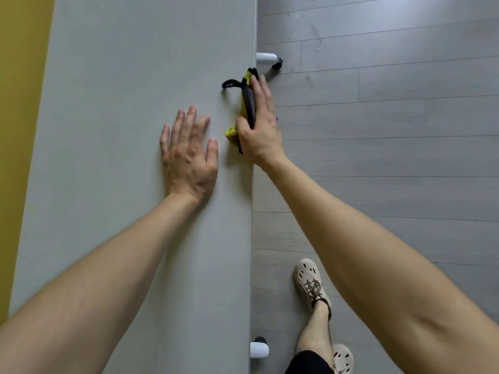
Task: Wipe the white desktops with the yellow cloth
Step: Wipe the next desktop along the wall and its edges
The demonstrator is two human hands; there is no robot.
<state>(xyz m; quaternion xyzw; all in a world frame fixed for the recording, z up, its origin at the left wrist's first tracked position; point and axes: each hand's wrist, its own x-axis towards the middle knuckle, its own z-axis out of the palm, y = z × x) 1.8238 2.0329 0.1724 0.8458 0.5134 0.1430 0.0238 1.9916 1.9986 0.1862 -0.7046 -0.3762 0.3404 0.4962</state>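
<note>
The head camera looks steeply down on one long white worktop (121, 76), which runs from the bottom of the picture to the top. To its left is a yellow wall (16, 103), and to its right a grey floor (391, 157).

The left hand (189, 155) lies flat on the worktop with its fingers straight and spread. It holds nothing, and I think it only supports the body.

The right hand (260, 128) is at the right edge of the worktop. It holds the yellow cloth (231, 133), which is bunched together. The thumb closes on it from the left and the other fingers lie long over its top. The cloth has a dark border and a dark loop (229, 83), which lies on the worktop just beside the fingertips. The cloth touches the worktop at its edge, about halfway along the visible length.

A white leg with a dark wheel (267, 59) stands out from under the edge, further up. A light shoe (310, 284) is on the floor below.

The surface shows no wet trace, no dust and no stain, so I cannot tell which part is already wiped. My judgement is that the wiping is in progress along the right edge. Only one worktop is in view, so other desktops probably remain.
</note>
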